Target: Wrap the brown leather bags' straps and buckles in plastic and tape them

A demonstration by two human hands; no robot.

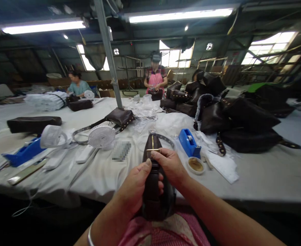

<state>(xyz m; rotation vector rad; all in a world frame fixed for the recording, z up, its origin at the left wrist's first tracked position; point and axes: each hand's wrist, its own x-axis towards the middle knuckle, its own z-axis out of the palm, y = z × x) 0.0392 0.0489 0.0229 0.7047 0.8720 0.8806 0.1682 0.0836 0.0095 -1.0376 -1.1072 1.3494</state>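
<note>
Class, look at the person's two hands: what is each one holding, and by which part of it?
Both hold one dark brown bag. The left hand wraps its side near the top; the right hand pinches the gold metal fitting at its top edge.

You have two hands, the left hand [136,188] and the right hand [169,165], on one dark bag [154,191]. You see two blue tape dispensers [188,141], two small white fans [101,136], one round dish [195,165], and three other people [155,77].

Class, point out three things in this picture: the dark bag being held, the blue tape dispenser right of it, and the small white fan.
dark bag [154,191], head view, its side panel
blue tape dispenser [187,141], head view, its body
white fan [101,136], head view, its grille
</note>
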